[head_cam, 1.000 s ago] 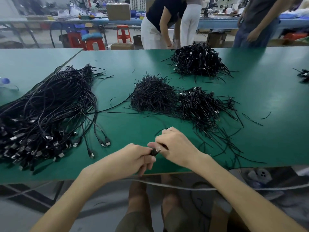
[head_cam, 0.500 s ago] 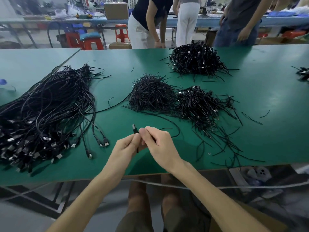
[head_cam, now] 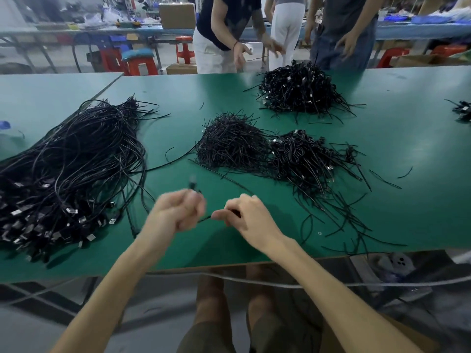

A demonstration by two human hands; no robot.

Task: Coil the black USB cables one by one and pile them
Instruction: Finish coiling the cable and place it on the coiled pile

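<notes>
Both hands hover over the near edge of the green table, holding one black USB cable between them. My left hand is blurred and grips the cable's plug end, which sticks up above the fingers. My right hand pinches the cable a short way along. A big heap of loose uncoiled cables lies at the left. A pile of coiled cables sits right of centre, and beside it a mound of thin black ties.
A second coiled pile sits at the table's far side, where three people stand. A few cables lie at the right edge. Loose ties are scattered at the near right. Stools and boxes stand behind.
The hands were joined at one point on the cable; now they have drawn apart, left hand moving left and up, with a short stretch of cable between them.
</notes>
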